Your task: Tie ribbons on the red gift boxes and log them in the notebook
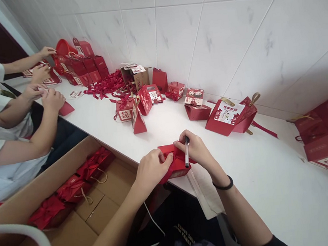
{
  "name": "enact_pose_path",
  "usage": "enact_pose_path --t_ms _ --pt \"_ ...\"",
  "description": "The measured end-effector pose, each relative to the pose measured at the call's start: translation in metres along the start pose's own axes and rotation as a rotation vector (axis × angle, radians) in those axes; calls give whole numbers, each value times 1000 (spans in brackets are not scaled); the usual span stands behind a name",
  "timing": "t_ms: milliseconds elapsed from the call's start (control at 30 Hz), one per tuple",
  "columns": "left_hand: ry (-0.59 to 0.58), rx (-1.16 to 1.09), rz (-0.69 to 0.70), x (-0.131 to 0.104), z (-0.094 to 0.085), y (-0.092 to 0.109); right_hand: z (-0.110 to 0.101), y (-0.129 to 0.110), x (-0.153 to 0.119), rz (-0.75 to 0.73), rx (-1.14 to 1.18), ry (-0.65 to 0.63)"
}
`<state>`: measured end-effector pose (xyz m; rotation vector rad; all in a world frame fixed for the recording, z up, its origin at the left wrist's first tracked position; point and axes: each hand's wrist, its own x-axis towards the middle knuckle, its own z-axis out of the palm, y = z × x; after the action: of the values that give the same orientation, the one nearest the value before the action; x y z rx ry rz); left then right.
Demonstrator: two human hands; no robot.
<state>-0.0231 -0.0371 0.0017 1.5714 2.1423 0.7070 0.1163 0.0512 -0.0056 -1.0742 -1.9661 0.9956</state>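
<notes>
A small red gift box (182, 171) stands at the table's near edge in front of me, with a red ribbon (175, 156) across its top. My left hand (153, 166) pinches the ribbon between thumb and fingers at the left of the box. On the other side, my right hand (194, 148) is closed at the ribbon, its fingertips against the box top. A pen (187, 152) with a clear barrel and dark ends is tucked in that right hand. Part of the ribbon is hidden under the fingers.
Finished-looking red boxes (125, 111) and a pile of red ribbons (105, 84) lie farther back. A cardboard carton (39, 176) holding ribboned boxes stands at lower left. Co-workers' hands (52, 99) handle red pieces at left. More red boxes (326, 131) lie at right; a notebook (205, 191) is below.
</notes>
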Motion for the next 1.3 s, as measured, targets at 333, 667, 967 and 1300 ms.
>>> enact_pose_path --t_ms 333,667,967,1300 --pt "12 -112 6 11 10 -7 10 11 -38 125 161 308" --pt "106 -332 16 7 25 -17 12 13 -39 158 255 271" --pt "138 -402 -6 7 31 -19 16 34 -46 239 666 177" --pt "129 -422 -47 6 39 -20 17 41 -46 281 847 221"
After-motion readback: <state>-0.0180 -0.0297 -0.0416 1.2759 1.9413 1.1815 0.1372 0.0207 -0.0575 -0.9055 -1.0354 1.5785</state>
